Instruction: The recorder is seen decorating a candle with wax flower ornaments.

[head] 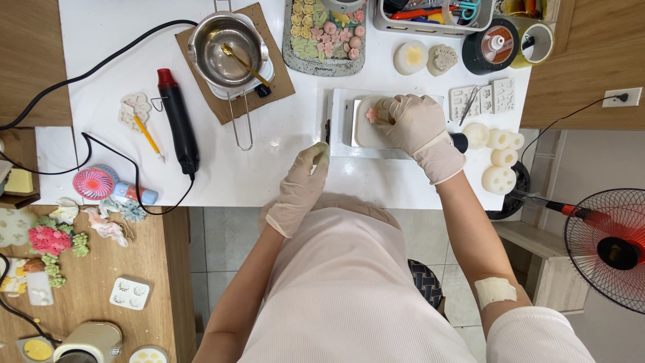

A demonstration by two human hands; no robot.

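Right hand [418, 124]: gloved, fingers curled on a pale round mould [366, 122], pinching a small pink flower piece [371, 115].
Left hand [304, 183]: gloved, loosely open, holding nothing, resting at the white table's [269, 168] edge.
Mould's place: on a white slab [342, 138].
Nearby: one steel pot [227, 48], one black heat gun [178, 121].
Right of slab: four white round moulds [497, 156].

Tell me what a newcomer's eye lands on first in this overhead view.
At the centre of the white table, the gloved right hand presses a small pink flower piece on a pale round mould, while the gloved left hand rests at the table's edge. Behind them stand a shiny steel melting pot and a tray of pastel flower shapes.
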